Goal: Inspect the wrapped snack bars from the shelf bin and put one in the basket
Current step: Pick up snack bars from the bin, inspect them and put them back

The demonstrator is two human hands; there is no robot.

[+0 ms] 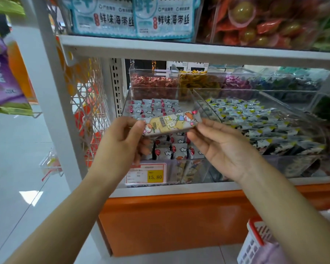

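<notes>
Head view shows you holding one bar [171,123] level in front of the bin [126,103], printed side up, with cartoon figures on the wrapper. Your left hand [122,141] pinches the bar's left end, thumb on top and fingers [141,147] curled beneath. Your right hand [223,147] lies palm up and grips the right end between the thumb and the tips of its fingers [193,137]; the other fingers lie loose and nearly straight. The bar hangs in the air above the bin's front part, touching only your two hands.

The bin is clear plastic, tilted toward you, and holds small white packets [171,149] with red marks and clouds. More wrapped bars stand behind its front wall, beside a price tag [147,175] that reads 15.80. Just right of it, a second clear bin [265,121] is full of dark-and-white packets. Behind both, smaller bins hold red, yellow and purple sweets. The basket [255,239], white with a red rim, sits low at the right, well apart from the bar and partly hidden by your right forearm.
</notes>
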